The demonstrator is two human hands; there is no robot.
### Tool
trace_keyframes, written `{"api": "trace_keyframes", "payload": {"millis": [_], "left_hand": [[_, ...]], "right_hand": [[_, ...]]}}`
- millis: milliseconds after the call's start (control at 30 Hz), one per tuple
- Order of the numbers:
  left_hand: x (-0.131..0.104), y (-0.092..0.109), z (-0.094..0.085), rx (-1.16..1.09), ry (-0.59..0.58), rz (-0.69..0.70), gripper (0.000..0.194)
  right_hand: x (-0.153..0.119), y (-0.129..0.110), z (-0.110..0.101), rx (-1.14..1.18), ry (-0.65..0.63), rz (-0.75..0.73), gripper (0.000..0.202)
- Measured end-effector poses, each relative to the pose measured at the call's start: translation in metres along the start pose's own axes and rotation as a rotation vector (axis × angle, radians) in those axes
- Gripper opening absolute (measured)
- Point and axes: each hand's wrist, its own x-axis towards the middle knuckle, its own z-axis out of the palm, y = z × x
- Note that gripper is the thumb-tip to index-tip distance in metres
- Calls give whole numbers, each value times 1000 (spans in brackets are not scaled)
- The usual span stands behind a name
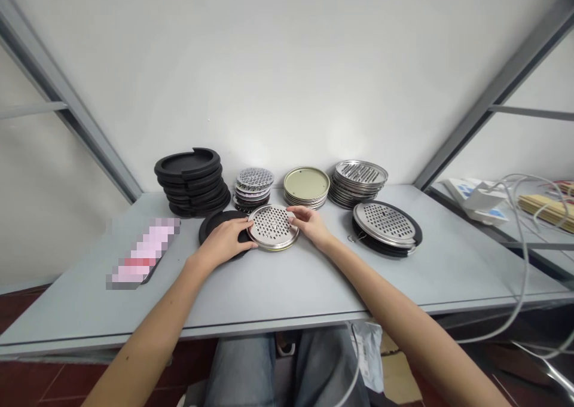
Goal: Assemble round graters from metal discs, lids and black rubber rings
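Observation:
A round perforated metal disc (272,226) lies at the front middle of the table, with a thin yellowish rim showing below it. My left hand (226,239) grips its left edge, thumb low and fingers on top, while its palm covers part of a black round ring (214,223). On the disc's right edge, my right hand (309,225) holds the rim between thumb and fingers. Behind it stand a stack of small perforated discs (255,178) and a stack of olive-coloured round plates (307,183).
Black rings (191,165) are piled at the back left. Slotted metal discs (361,174) stand stacked at the back right, before a black-rimmed disc assembly (386,223). A blurred-out phone (146,251) lies at left. White cables (525,263) hang over the right side.

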Motion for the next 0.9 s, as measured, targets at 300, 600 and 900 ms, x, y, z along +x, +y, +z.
{"api": "trace_keyframes", "payload": {"millis": [300, 600, 900], "left_hand": [[-1, -2, 0, -26, 19, 16, 59], [-2, 7, -1, 48, 36, 58, 59], [-4, 11, 0, 53, 65, 71, 40]], "right_hand": [[2, 6, 0, -39, -50, 0, 35], [0, 3, -4, -4, -99, 12, 40], [-1, -1, -4, 99, -39, 53, 41]]}}
